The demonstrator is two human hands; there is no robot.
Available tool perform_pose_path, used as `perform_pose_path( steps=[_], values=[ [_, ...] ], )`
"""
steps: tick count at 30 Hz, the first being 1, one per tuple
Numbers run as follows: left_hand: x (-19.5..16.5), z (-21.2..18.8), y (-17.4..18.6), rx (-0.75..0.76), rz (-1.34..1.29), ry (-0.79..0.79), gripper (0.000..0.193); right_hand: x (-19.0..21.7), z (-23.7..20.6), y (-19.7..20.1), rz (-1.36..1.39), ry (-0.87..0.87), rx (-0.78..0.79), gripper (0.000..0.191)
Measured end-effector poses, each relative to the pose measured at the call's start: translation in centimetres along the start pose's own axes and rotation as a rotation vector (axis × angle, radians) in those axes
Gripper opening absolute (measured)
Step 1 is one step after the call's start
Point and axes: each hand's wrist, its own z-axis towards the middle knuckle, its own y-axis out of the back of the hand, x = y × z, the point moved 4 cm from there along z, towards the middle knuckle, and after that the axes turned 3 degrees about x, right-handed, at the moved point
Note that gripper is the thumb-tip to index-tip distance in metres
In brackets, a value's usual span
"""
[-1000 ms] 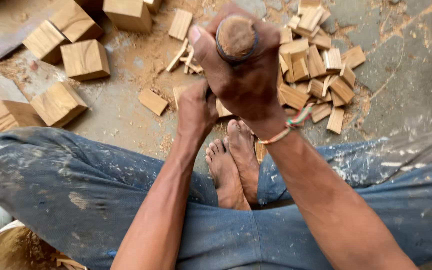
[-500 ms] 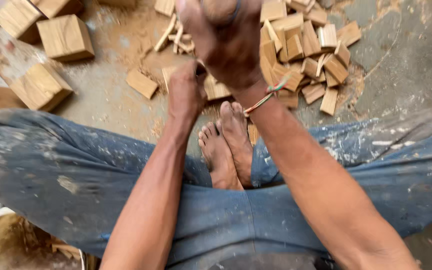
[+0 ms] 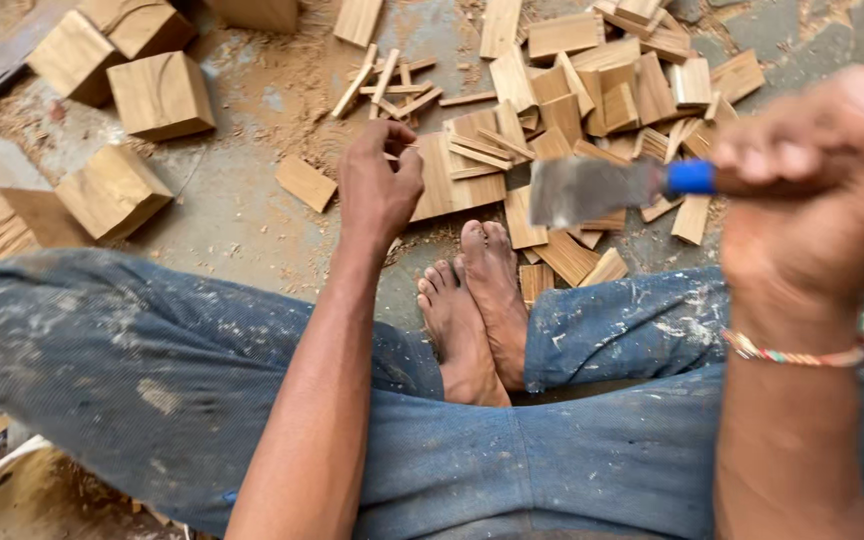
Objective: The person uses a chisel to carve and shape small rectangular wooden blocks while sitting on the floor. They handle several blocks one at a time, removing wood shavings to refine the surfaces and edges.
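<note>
A: Logging the head view. Person sits cross-legged on the dusty concrete floor [image 3: 242, 200], bare feet [image 3: 472, 300] crossed in front. Right hand [image 3: 822, 190] raised, fingers clamped round the blue handle of a flat grey metal chopping blade [image 3: 592, 188]; blade is level, points toward the left hand and is blurred.

B: And the left hand [image 3: 377, 185]?

A: Down on the floor, fingers curled together on the edge of a flat pale wooden slab [image 3: 452, 180] just beyond the toes. Whether it truly grips the slab, cannot tell.

B: Surroundings?

A: Heap of thin split wooden slats [image 3: 602, 80] spread past the slab, under and beyond the blade. Chunky pale wooden cubes [image 3: 157, 95] well apart on the left, sawdust between. One small loose wooden tile [image 3: 306, 183] lies just beside the left hand. Paint-flecked blue jeans [image 3: 152, 370] fill the lower frame; a beaded bracelet [image 3: 802, 352] circles the right wrist.
</note>
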Motion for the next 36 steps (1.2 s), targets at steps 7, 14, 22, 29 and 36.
perform_pose_path(
  steps=[7, 14, 22, 29, 36],
  values=[
    [-0.9, 1.2, -4.6, 0.202, 0.370, -0.148, 0.041, 1.4, -7.7, 8.6, 0.300, -0.227, -0.233, 0.034],
    [-2.6, 0.9, -10.2, 0.260, 0.637, -0.686, 0.057, 0.4, -8.8, 10.3, 0.343, -0.215, -0.289, 0.033],
    [3.3, 0.7, -8.2, 0.371, 0.722, -0.316, 0.035, 0.7, -8.5, 9.0, 0.355, -0.229, -0.301, 0.030],
    [1.7, 4.9, -3.3, 0.026, 0.997, -0.397, 0.070, 0.8, -8.0, 8.2, 0.396, -0.239, -0.274, 0.033],
    [-2.8, 4.1, -9.1, 0.246, 0.803, -0.494, 0.108, 0.2, -7.2, 8.1, 0.405, -0.254, -0.280, 0.035]
  ],
)
